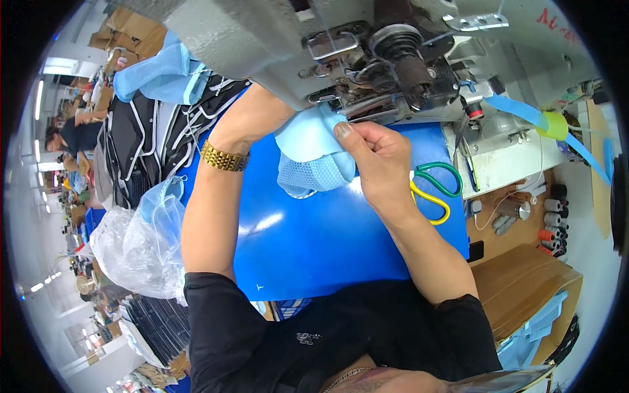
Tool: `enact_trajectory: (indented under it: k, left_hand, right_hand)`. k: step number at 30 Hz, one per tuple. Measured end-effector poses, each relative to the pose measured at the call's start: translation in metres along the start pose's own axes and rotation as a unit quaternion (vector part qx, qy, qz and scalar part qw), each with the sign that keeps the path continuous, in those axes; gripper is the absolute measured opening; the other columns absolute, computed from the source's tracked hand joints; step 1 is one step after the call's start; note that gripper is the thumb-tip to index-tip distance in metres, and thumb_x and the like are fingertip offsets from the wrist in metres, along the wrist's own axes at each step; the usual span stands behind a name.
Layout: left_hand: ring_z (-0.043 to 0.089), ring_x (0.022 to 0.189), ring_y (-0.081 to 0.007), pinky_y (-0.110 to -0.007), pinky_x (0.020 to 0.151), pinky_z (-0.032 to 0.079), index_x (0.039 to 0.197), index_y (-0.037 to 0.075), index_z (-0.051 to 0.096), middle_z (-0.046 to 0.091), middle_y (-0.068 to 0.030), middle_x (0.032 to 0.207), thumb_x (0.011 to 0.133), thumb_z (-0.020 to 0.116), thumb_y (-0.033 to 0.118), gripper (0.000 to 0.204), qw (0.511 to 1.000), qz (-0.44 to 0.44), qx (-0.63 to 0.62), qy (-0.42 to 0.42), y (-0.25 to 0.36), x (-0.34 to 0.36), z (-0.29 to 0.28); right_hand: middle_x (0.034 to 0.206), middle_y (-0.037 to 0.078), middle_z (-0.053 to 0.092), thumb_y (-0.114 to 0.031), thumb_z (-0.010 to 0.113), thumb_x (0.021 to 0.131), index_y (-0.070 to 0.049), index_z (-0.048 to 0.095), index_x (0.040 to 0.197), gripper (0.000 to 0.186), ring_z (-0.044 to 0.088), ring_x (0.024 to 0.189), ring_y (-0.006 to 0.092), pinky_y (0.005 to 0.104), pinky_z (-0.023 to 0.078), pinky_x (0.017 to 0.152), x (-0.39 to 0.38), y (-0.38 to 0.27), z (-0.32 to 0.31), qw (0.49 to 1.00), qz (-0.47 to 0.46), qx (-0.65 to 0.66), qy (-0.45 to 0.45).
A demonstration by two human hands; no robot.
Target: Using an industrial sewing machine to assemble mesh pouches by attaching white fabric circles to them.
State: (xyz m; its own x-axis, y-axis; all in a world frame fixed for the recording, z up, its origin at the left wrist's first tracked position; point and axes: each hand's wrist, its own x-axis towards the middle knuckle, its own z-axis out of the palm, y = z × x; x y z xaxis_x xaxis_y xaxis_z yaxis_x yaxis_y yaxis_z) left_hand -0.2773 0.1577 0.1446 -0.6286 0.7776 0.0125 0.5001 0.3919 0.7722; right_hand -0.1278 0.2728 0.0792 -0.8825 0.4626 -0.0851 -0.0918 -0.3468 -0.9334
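A light blue fabric piece (308, 135), smooth above and mesh below, lies under the head of a sewing machine (393, 59). My right hand (380, 157) pinches its right edge between thumb and fingers. My left hand (265, 111), with a gold watch on the wrist, reaches in at the fabric's upper left. The machine hides the left fingers, so their grip does not show. Both hands are close to the machine's presser area, over a blue work surface (314, 242).
Scissors (436, 190) with green and yellow handles lie right of my right hand. Black pieces with pale piping (141, 137), light blue fabric (160, 72) and a clear plastic bag (141, 249) are at left. A blue strip (517, 108) runs into the machine. At lower right stands a cardboard box (524, 288).
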Motion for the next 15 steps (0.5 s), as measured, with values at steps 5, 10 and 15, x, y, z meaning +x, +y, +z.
enact_trajectory:
  k: [5,10,15]
  left_hand:
    - [0.061,0.091,-0.0186,-0.033,0.08,0.05,0.109,0.002,0.064,0.068,-0.0095,0.104,0.084,0.071,0.014,0.029,0.993,-0.001,0.118,-0.022,0.011,0.005,-0.005]
    - [0.06,0.092,-0.019,-0.033,0.081,0.049,0.11,0.001,0.064,0.068,-0.0096,0.105,0.084,0.071,0.012,0.029,0.999,-0.028,0.034,-0.009,-0.001,-0.001,0.0]
    - [0.059,0.092,-0.0154,-0.029,0.079,0.051,0.113,-0.003,0.061,0.066,-0.0085,0.104,0.081,0.066,-0.001,0.032,0.998,0.021,-0.04,0.042,-0.006,-0.004,0.013]
  right_hand:
    - [0.07,0.002,0.067,-0.02,0.068,0.091,0.005,0.071,0.089,0.026,0.054,0.06,0.0025,0.0196,0.039,0.05,0.002,0.002,0.006,0.998,-0.008,0.054,0.01]
    - [0.07,0.003,0.067,-0.019,0.069,0.09,0.005,0.071,0.091,0.024,0.055,0.06,0.0026,0.0195,0.039,0.049,0.0,0.001,0.002,0.999,-0.003,0.04,-0.003]
    - [0.07,0.003,0.068,-0.018,0.069,0.089,0.004,0.071,0.09,0.022,0.055,0.058,0.0029,0.0197,0.04,0.048,0.004,0.0,-0.008,0.999,0.019,0.02,-0.034]
